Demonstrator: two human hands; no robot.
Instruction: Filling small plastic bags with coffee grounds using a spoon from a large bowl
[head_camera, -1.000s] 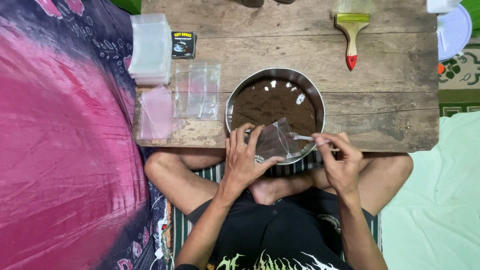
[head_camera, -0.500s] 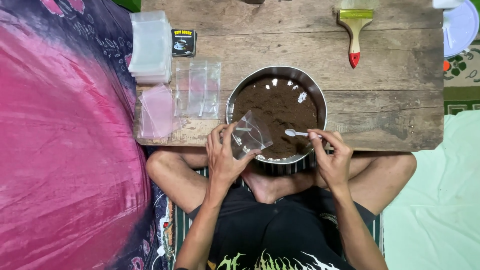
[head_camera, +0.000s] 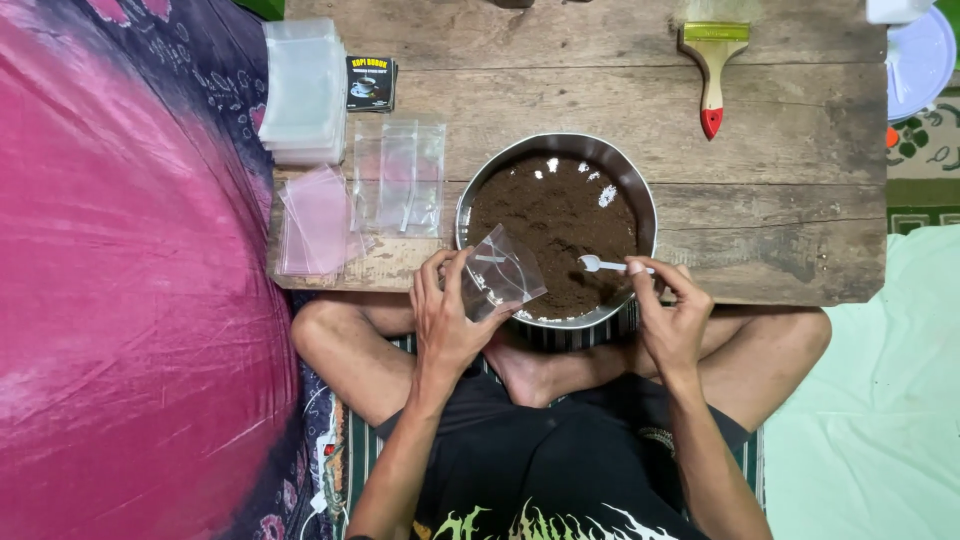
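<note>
Head view, looking straight down at a wooden tabletop (head_camera: 780, 210) with the person seated cross-legged at its near edge.

Left hand (head_camera: 450, 315): fingers curled, thumb and fingertips pinching a small clear plastic bag (head_camera: 502, 272) by its lower left side. The bag is tilted and sits above the near left rim of the round metal pan (head_camera: 640, 190), partly over the powder.

Right hand (head_camera: 672, 318): fingertips pressed together on the handle of a small white spoon (head_camera: 600, 264). The spoon lies roughly level, bowl pointing left, over the near right part of the pan and a little apart from the bag (whether the bowl touches the powder cannot be told).

The pan stands at the middle of the near edge, overhanging it slightly, and is filled with dark brown powder (head_camera: 550, 215) carrying a few pale specks.

Left end of the tabletop: a stack of clear bags (head_camera: 303, 90) at the far left corner; a small dark printed packet (head_camera: 371, 82) just beside it; loose clear bags (head_camera: 400, 178) lying flat between stack and pan; further bags (head_camera: 315, 222) at the near left corner.

Far edge, right of centre: a paintbrush (head_camera: 712, 70) with wooden handle and red tip, well apart from the pan.

Pink and dark patterned cloth (head_camera: 130, 300) beyond the left edge.
</note>
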